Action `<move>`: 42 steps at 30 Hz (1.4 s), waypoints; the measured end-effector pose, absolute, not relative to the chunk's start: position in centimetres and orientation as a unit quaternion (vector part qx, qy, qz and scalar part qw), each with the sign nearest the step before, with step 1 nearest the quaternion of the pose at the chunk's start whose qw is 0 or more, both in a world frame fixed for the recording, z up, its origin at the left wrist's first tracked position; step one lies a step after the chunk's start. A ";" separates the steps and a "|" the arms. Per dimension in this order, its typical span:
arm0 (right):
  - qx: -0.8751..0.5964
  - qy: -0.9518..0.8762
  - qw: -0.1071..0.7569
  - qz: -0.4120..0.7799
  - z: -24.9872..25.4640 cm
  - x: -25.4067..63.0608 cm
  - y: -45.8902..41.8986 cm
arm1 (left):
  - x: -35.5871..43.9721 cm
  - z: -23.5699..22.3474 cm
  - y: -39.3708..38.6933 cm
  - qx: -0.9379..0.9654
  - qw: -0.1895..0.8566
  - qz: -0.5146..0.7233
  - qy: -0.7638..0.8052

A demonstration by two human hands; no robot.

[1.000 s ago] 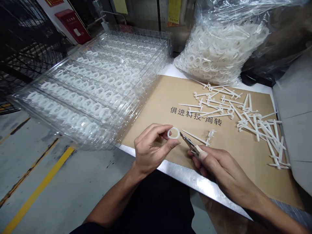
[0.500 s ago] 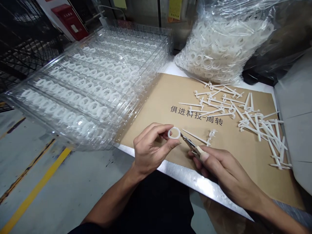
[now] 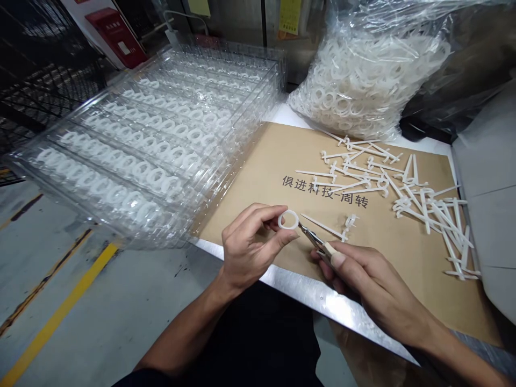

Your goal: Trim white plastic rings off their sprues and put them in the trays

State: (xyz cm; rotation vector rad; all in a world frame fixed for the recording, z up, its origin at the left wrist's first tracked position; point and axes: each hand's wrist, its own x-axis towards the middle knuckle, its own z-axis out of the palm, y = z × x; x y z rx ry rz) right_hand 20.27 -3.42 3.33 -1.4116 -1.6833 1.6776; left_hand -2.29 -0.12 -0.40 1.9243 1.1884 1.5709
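Narrow grips: left hand pinches plastic ring, right hand holds snips, over cardboard-covered steel table.

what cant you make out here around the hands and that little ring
All from the head view:
The snips: handles hidden by the right hand, so how far they are squeezed is unseen.
The white plastic ring: the part behind the fingertips of the left hand is hidden.
The stacked clear trays: layers blur together through the plastic, so their number cannot be told.
The bag of white rings: top cut off by the picture's upper edge.
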 end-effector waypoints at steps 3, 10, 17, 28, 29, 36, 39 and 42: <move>-0.504 -0.598 0.190 0.594 3.3 20.2 -3.4 | -2.3 -0.4 -0.1 0.683 0.194 0.562 0.423; -0.505 -0.597 0.191 0.593 3.4 20.3 -3.4 | -2.3 -0.4 -0.2 0.682 0.195 0.563 0.424; -0.484 -0.537 0.253 0.642 2.6 20.7 -3.7 | -2.4 -0.1 0.0 0.680 0.210 0.574 0.406; -0.421 -0.488 0.425 0.636 -2.0 22.2 -2.8 | -9.0 8.4 -4.5 0.651 0.389 0.546 0.356; -0.419 -0.487 0.427 0.636 -2.2 22.2 -2.9 | -10.6 9.5 -3.9 0.656 0.378 0.540 0.367; -0.407 -0.449 0.434 0.666 -3.5 22.1 -2.8 | -22.6 14.7 10.4 0.679 0.184 0.499 0.506; -0.406 -0.449 0.427 0.672 -4.5 22.6 -2.3 | -25.4 15.1 17.2 0.696 0.092 0.389 0.596; -0.405 -0.457 0.401 0.682 -5.4 23.1 -1.9 | -26.2 14.4 21.7 0.697 0.079 0.331 0.631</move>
